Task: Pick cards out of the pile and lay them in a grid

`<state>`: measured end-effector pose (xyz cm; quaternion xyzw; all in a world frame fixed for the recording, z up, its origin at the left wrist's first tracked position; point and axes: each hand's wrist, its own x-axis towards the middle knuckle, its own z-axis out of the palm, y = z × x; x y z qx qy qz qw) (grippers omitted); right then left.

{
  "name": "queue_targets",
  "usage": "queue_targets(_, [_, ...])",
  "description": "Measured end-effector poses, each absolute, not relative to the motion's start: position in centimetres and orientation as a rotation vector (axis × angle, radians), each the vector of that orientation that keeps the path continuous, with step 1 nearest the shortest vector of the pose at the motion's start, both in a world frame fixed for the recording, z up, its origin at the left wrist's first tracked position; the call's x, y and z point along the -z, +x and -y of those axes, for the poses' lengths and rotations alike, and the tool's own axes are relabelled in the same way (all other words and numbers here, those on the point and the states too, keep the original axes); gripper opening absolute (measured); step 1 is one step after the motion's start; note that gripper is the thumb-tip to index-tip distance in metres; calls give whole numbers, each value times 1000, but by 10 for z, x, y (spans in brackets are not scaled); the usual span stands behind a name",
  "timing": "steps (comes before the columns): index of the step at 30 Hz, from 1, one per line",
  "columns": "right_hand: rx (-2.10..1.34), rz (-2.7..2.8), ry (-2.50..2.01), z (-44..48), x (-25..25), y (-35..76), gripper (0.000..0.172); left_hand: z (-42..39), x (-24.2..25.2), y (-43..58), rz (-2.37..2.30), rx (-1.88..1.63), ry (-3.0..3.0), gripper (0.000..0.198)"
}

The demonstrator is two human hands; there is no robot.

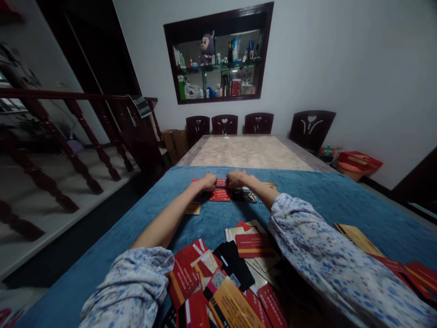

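Note:
My left hand (pixel 207 181) and my right hand (pixel 236 178) are stretched out over the blue cloth, one at each end of a red card (pixel 221 182). Fingers of both hands are curled closed at the card's edges; the fingertips are partly hidden. Just below it lies another red card (pixel 220 196), with a black card (pixel 245 196) to its right under my right wrist. A yellow card (pixel 193 209) sits beneath my left forearm. Between my forearms, nearer to me, spreads a loose pile of red, black and gold cards, among them a gold card (pixel 235 304).
More cards, including a gold one (pixel 359 238), lie at the right by my right sleeve. The blue cloth (pixel 327 196) covers the near part of the table (pixel 252 152). Dark chairs (pixel 225 125) stand behind it, and a wooden railing (pixel 82 120) runs along the left.

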<state>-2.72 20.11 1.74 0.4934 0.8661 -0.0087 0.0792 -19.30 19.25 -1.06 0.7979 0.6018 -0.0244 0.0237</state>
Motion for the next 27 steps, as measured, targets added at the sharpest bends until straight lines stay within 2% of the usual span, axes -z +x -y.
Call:
queue_targets(16, [22, -2582, 1478, -202, -20, -25, 40, -186, 5, -193, -1848, 135, 2520, 32])
queue_targets(27, [-62, -2655, 1490, -195, -33, -10, 41, -151, 12, -223, -1686, -259, 2674, 44])
